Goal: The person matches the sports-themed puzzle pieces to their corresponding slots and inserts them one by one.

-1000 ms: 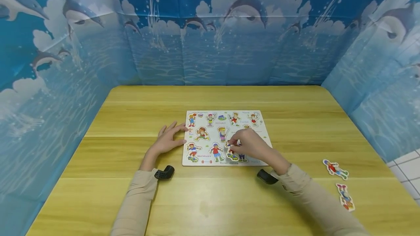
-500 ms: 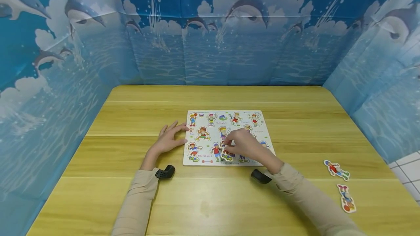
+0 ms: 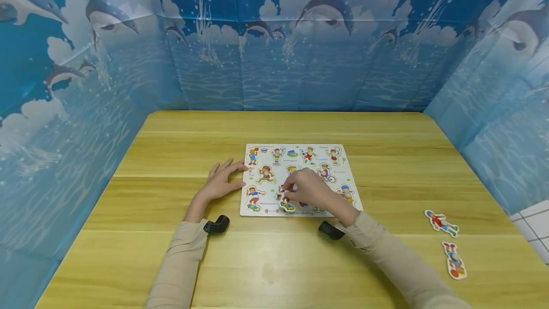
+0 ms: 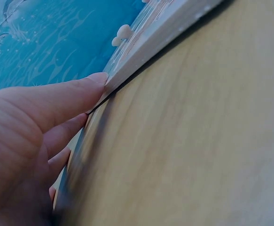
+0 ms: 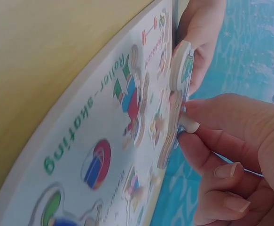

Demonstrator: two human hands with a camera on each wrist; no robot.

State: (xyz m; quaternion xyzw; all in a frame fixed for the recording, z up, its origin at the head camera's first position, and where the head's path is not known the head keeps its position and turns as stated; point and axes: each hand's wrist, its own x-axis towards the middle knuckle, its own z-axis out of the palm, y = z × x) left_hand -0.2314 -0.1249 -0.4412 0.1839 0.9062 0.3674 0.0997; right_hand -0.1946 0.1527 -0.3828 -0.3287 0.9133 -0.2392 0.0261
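A white peg puzzle board (image 3: pixel 280 170) with pictures of children doing sports lies mid-table. My right hand (image 3: pixel 310 189) pinches the knob (image 5: pixel 189 123) of a skateboarder puzzle piece (image 3: pixel 286 205) between thumb and finger. In the right wrist view the piece (image 5: pixel 180 70) is raised off the board and tilted; it partly covers the roller-skating area from the head view. At the board's left edge, my left hand (image 3: pixel 219 182) has its fingers spread and relaxed. The left wrist view shows its thumb (image 4: pixel 87 89) touching the edge.
Two loose puzzle pieces lie at the table's right: a red-shirted figure (image 3: pixel 442 223) and a figure with an orange ball (image 3: pixel 454 261). The wooden table (image 3: pixel 266 261) is backed by a blue dolphin-print curtain (image 3: pixel 274 70).
My right hand has moved left across the board's lower row, carrying the skateboarder puzzle piece. The left hand has stayed at the board's left edge.
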